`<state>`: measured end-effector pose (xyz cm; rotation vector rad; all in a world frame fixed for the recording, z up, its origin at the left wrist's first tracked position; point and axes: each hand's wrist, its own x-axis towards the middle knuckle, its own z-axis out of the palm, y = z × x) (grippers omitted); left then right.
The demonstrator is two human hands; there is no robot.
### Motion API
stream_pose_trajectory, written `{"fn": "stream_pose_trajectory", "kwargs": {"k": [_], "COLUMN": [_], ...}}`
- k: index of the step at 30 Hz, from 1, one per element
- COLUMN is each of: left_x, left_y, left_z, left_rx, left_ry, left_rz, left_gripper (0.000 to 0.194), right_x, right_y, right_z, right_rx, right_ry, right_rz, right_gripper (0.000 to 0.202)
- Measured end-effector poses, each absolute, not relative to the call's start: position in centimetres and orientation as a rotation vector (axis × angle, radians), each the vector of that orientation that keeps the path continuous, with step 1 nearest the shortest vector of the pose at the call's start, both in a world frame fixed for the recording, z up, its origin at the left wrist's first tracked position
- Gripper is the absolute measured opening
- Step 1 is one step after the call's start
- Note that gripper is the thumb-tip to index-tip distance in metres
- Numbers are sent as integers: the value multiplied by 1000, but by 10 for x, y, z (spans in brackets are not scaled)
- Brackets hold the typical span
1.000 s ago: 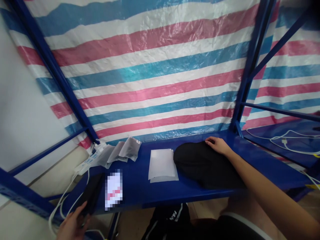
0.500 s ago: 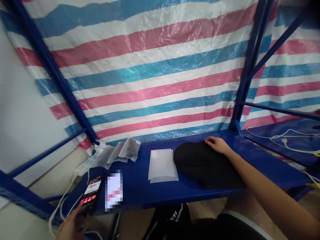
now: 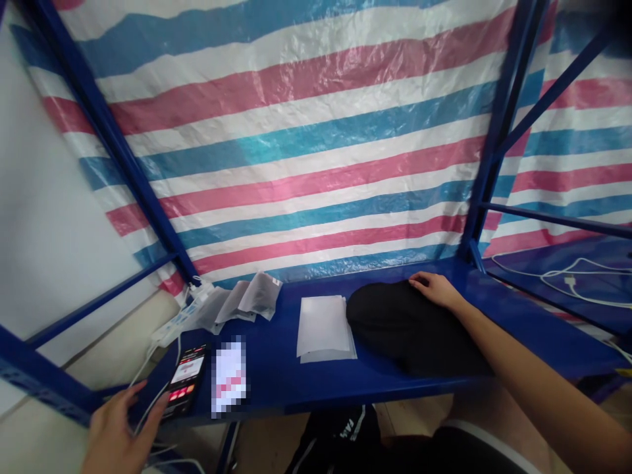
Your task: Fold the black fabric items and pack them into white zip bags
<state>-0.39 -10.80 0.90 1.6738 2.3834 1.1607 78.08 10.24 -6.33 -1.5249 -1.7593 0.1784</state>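
My left hand [image 3: 123, 421] is open at the near left, thumb and fingers apart. Its thumb is at the lower left edge of a dark phone [image 3: 185, 382] with a lit screen, lying at the table's front. Beside that phone is a second bright screen [image 3: 230, 378], blurred by pixels. My right hand [image 3: 432, 289] rests on the far edge of a black cloth item [image 3: 395, 322], its fingers loosely bent and no firm grip showing. Left of the cloth lies a small stack of frosted plastic bags [image 3: 323, 326].
More frosted bags [image 3: 259, 296] overlap at the back left beside a white power strip [image 3: 180, 322] with cables. Blue metal posts [image 3: 486, 171] frame the blue table [image 3: 276, 368]. Behind hangs a striped plastic sheet [image 3: 316, 178]. White cables [image 3: 567, 273] lie at the far right.
My left hand has let go of the phone's lower end and moved a little left, its fingers spreading. The right hand stays on the black cloth. The view has shifted slightly.
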Motion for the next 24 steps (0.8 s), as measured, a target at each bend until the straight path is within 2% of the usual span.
{"fn": "stream_pose_trajectory", "kwargs": {"k": [4, 9, 11, 24], "left_x": [5, 4, 0, 9], "left_y": [-69, -37, -31, -9], "left_z": [22, 15, 11, 25], "left_rx": [1989, 2012, 2051, 2134], "left_ry": [2328, 2287, 2275, 2301], "left_rz": [865, 644, 597, 69], "left_gripper": [68, 95, 100, 85], "right_x": [780, 781, 781, 780], "right_y": [102, 102, 103, 103], "right_z": [-63, -63, -63, -60], "right_rx": [-1534, -1523, -1519, -1528], "right_ry": [-1766, -1763, -1762, -1775], "right_rz": [174, 183, 182, 195], "right_gripper": [30, 30, 29, 29]}}
